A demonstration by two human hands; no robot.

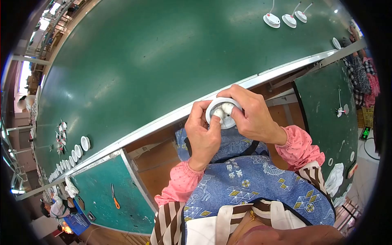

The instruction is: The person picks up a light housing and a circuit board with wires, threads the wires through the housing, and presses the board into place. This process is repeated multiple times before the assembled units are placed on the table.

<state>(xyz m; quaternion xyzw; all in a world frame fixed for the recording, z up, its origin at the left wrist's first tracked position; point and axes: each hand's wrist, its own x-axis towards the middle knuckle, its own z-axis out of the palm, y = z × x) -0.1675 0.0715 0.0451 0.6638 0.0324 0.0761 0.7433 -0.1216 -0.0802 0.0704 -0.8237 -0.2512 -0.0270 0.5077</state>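
Between my two hands, above the near edge of the green table, I hold a round white cup-shaped housing (231, 123) with its hollow side facing me. My left hand (203, 132) grips its left rim, and the thumb reaches inside. From the right, my right hand (251, 116) wraps the rim with its fingers behind and its thumb pressed inside too. Both thumbs have white coverings on their tips. A small dark spot shows inside the housing; the rest of its inside is partly hidden by the thumbs.
Several white round housings (85, 143) stand in a row along the table's left edge, near a heap of small parts (61, 136). Three white discs with wires (271, 20) lie at the far right. An orange-handled tool (116, 202) rests on the lower left board. Other people sit at both sides.
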